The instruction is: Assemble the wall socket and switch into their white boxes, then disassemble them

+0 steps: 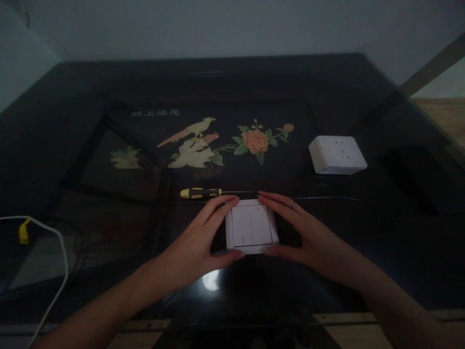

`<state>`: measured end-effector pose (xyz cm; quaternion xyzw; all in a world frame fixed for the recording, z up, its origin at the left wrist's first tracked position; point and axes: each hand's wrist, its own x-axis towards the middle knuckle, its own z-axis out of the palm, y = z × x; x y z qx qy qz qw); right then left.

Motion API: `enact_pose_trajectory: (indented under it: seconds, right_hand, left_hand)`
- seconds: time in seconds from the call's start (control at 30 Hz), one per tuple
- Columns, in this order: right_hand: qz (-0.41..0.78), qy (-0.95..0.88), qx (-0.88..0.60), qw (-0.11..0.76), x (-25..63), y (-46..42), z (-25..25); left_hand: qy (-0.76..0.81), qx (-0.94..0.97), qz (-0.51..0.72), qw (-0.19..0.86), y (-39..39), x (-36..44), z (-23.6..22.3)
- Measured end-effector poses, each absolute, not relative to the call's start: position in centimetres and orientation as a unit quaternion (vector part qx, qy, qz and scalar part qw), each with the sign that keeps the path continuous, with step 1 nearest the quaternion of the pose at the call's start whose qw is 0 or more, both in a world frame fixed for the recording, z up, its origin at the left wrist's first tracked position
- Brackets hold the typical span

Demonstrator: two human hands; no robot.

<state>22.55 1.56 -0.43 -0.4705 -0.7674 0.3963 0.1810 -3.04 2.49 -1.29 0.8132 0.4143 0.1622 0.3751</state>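
A white two-rocker wall switch [251,226] lies flat on the dark glossy table [109,194]. My left hand [203,240] grips its left edge, fingers along the top and thumb at the bottom. My right hand [300,232] clasps its right edge the same way, a ring on one finger. Just behind the switch lies a screwdriver [200,193] with a yellow-and-black handle, its thin shaft running to the right behind my fingers.
A white wall socket [337,154] sits at the back right of the table. Bird and flower inlay [225,143] decorates the tabletop. A white cable [54,252] with a yellow plug [23,233] curves along the left edge. Wooden floor shows at right.
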Motion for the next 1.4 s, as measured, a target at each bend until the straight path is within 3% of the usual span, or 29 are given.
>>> enact_pose_trajectory:
  seconds: [0.73,1.07,1.4]
  right_hand:
    - [0.383,-0.773,-0.448,0.232,22.4,1.9,-0.8]
    - [0.412,-0.775,-0.418,0.234,22.9,2.7,-1.5]
    - [0.417,-0.768,-0.416,0.252,22.9,2.8,-1.8]
  left_hand:
    - [0.430,0.797,0.211,0.367,2.9,-2.6,-1.2]
    - [0.386,0.768,0.253,0.444,3.5,-3.0,-2.2]
    - [0.359,0.778,0.259,0.446,3.7,-2.8,-2.0]
